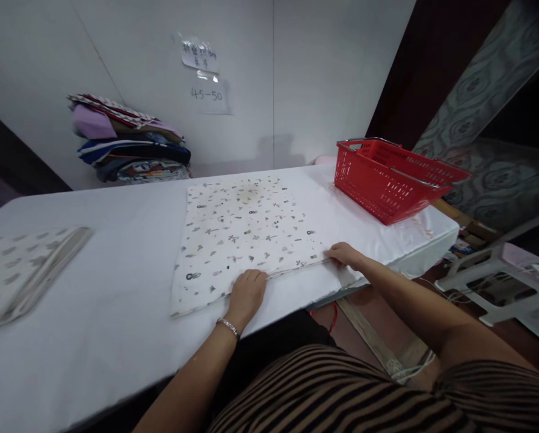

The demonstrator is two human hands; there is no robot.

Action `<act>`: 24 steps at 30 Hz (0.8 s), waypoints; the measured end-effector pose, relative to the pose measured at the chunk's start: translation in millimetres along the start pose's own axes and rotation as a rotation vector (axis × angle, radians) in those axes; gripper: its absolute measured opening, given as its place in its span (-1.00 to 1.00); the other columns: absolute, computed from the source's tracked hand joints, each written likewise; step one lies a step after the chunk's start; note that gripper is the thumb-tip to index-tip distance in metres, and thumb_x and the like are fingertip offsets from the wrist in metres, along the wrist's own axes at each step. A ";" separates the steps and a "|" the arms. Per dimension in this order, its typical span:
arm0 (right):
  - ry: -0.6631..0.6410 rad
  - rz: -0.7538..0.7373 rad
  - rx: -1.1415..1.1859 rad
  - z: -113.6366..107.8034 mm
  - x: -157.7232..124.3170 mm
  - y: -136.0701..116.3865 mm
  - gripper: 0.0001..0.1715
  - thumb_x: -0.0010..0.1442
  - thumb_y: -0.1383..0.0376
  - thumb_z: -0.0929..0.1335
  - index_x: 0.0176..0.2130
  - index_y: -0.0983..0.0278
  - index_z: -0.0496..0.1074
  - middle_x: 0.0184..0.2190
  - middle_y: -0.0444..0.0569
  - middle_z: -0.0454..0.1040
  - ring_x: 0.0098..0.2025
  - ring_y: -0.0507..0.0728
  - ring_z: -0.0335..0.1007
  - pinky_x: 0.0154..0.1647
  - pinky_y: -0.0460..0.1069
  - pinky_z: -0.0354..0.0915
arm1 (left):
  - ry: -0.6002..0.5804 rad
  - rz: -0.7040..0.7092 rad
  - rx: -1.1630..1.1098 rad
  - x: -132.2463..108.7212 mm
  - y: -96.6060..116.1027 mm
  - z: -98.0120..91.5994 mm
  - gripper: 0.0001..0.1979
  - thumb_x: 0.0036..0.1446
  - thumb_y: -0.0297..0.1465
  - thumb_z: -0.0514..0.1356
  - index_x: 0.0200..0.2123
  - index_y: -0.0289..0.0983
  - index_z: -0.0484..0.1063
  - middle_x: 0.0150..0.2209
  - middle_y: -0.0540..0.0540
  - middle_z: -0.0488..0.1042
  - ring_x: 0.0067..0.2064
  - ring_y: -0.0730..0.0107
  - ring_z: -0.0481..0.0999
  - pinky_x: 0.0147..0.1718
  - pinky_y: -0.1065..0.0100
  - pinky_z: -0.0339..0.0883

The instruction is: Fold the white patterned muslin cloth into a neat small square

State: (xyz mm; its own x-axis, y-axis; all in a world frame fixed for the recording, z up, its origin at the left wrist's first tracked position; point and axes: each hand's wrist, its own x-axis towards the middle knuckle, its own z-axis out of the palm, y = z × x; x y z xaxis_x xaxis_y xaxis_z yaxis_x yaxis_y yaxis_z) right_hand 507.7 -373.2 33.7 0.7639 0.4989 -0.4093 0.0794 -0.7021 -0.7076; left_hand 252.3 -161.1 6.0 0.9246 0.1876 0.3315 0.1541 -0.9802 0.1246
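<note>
A folded white cloth with small grey prints lies flat on the white table in front of me. My left hand, with a bracelet on its wrist, rests at the cloth's near edge, its fingers curled over that edge. My right hand pinches the cloth's near right corner. Both hands are closed on the cloth's edge.
A red plastic basket stands at the table's right end. A folded patterned cloth lies at the left edge. A stack of folded fabrics sits against the back wall. A white stool stands on the floor to the right.
</note>
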 end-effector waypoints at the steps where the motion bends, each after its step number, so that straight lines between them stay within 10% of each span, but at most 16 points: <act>1: -0.012 0.017 -0.012 0.3 0.5 1.5 -0.62 0.11 0.18 0.36 -0.62 0.30 0.26 -0.75 -0.17 0.30 -0.73 -0.06 0.15 -0.73 -0.15 -0.03 | 0.000 0.001 -0.006 -0.1 0.0 0.0 -0.85 0.18 -0.50 0.06 -0.25 -0.28 0.41 -0.26 -0.12 0.45 -0.18 0.24 0.38 -0.20 0.23 0.27; 24: 0.049 -0.095 -0.274 -15.5 -4.3 -18.1 -0.74 0.02 0.25 0.36 -0.62 0.29 0.33 -0.82 -0.21 0.21 -0.71 -0.04 0.15 -0.61 -0.12 0.08 | -0.021 0.031 0.033 4.9 4.4 -8.1 -0.82 0.20 -0.52 0.02 -0.26 -0.28 0.41 -0.28 -0.13 0.45 -0.20 0.24 0.38 -0.22 0.22 0.25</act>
State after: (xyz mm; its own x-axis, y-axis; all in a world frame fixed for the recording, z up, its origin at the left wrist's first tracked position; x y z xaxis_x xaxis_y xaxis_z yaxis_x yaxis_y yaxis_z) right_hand 513.0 -370.5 57.1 0.7744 0.5484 -0.3155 0.3169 -0.7678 -0.5568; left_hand 254.7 -163.9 15.8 0.9362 0.1563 0.3147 0.1367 -0.9871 0.0835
